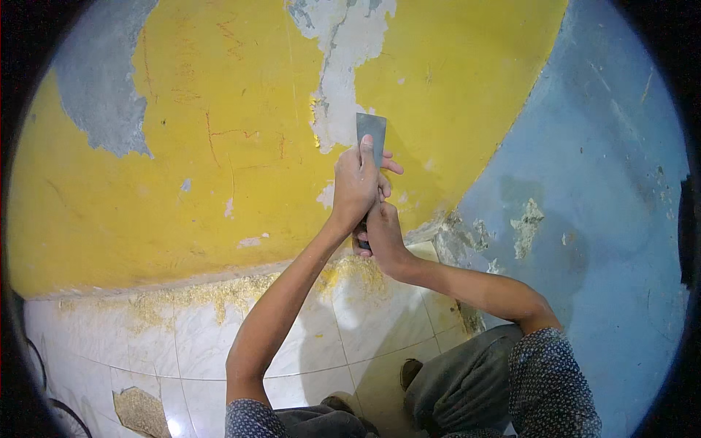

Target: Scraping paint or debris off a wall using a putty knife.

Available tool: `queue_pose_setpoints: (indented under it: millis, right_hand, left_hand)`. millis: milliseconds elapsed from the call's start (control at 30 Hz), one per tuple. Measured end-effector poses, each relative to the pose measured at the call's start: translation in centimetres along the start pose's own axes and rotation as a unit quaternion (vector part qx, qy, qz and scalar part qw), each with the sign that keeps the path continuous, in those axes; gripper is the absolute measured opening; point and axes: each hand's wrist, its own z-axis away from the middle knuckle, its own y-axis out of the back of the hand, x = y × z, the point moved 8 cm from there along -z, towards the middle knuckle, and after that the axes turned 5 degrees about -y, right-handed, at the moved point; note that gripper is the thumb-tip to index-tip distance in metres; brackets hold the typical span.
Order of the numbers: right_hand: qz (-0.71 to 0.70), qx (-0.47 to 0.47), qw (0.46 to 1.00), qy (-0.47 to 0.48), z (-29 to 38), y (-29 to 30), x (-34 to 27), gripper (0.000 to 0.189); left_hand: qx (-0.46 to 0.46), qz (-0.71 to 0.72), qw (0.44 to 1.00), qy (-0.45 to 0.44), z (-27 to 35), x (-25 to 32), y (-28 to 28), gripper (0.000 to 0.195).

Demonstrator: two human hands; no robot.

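A putty knife [371, 125] with a flat grey metal blade points up at the yellow wall [246, 180], near a strip of bare plaster [344, 76]. My left hand [358, 178] grips it high up, with the thumb lying flat on the blade and a few fingers showing past its right side. Lower down, my right hand [384, 235] is closed around the dark handle, of which only the end shows. The two hands touch. Whether the blade's tip meets the wall cannot be told.
A blue wall [591, 180] with flaked spots meets the yellow one at a corner on the right. Yellow paint flakes [219, 293] lie on white floor tiles [306, 350] along the wall's foot. One tile at lower left has a broken patch [141, 411]. My feet are below.
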Motion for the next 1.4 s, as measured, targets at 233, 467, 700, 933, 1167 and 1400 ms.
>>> queue_pose_setpoints:
  millis: [233, 467, 700, 933, 1167, 1400]
  right_hand:
    - [0.022, 0.03, 0.999, -0.016, 0.0, 1.0, 0.1, 0.048]
    - [0.038, 0.036, 0.998, 0.016, 0.0, 1.2, -0.3, 0.047]
    - [0.061, 0.052, 0.996, 0.049, -0.1, 1.7, -0.6, 0.045]
    - [0.03, 0.021, 0.996, 0.079, -2.4, 1.4, -1.6, 0.045]
    - [0.078, 0.057, 0.985, 0.143, -3.1, 3.2, -1.8, 0.039]
    - [0.09, -0.061, 0.989, 0.101, -1.5, 0.8, -0.4, 0.04]
  left_hand:
    - [-0.007, 0.035, 0.999, 0.012, 0.1, -0.6, -0.7, 0.061]
    - [0.001, 0.041, 0.999, -0.006, -0.1, -0.5, -0.9, 0.06]
    - [-0.013, 0.044, 0.999, 0.002, -0.3, -0.4, -1.5, 0.06]
    - [0.003, 0.034, 0.998, -0.05, -2.0, 1.3, -1.6, 0.06]
    - [0.053, 0.033, 0.996, -0.058, -2.0, 1.9, -1.3, 0.06]
    - [0.035, 0.009, 0.998, -0.046, -0.7, 1.5, -0.2, 0.058]
